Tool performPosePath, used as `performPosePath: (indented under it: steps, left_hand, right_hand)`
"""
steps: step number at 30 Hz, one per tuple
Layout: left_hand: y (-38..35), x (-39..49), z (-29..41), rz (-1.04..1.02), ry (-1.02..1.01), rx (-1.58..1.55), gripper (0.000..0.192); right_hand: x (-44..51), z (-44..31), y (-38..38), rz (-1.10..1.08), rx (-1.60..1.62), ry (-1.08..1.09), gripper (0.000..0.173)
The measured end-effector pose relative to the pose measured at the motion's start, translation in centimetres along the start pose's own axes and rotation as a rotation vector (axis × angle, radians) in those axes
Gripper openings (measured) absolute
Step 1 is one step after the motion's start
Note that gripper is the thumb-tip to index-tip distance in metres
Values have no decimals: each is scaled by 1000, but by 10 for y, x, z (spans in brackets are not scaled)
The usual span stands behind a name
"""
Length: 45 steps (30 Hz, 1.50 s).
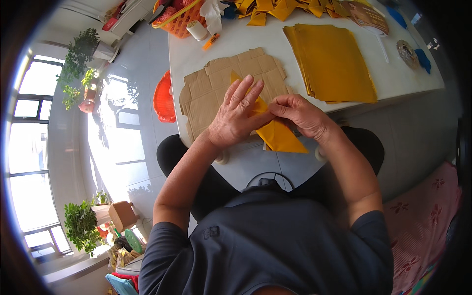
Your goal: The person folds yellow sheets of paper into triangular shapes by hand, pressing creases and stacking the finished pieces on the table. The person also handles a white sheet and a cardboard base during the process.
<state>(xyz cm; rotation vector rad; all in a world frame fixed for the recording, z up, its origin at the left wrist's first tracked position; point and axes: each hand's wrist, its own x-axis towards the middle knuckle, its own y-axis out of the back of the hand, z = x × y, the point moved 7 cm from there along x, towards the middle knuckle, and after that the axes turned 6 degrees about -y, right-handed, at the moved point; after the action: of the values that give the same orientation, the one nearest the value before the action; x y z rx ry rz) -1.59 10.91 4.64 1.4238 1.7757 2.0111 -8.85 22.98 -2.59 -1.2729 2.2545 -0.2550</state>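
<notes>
A partly folded sheet of golden-yellow paper (278,137) lies between my hands, one pointed end over the cardboard and the other past the table's front edge. My left hand (236,114) rests flat across its upper part, fingers stretched out, its thumb pressing near the middle. The thumb and forefinger of my right hand (300,114) pinch the paper's edge beside that thumb. Beneath lies a flattened piece of brown corrugated cardboard (206,88). A stack of flat golden sheets (333,64) sits to the right. Part of the folded paper is hidden under my left hand.
Folded golden paper pieces (284,9) pile up at the table's far side. An orange plastic basket (179,22), a white thread spool (197,30) and an orange cutter (211,41) stand far left. A hand fan (368,18) and a tape roll (407,54) lie right.
</notes>
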Motion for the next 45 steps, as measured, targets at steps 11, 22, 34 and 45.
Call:
performPosePath:
  steps: [11,22,34,45]
  left_hand:
    - [-19,4,-83,254,469,-547,56]
    - [-65,-51,-91,25,1150,-1339,18]
    - [-48,-62,-112,-116,1159,-1362,30]
    - [-27,-38,-105,-3,575,-1111,33]
  right_hand:
    - [27,-34,41,351,277,280,7]
    - [60,-35,23,358,-122,277,10]
    - [61,-44,41,458,-130,412,17]
    - [68,-28,33,328,115,182,12]
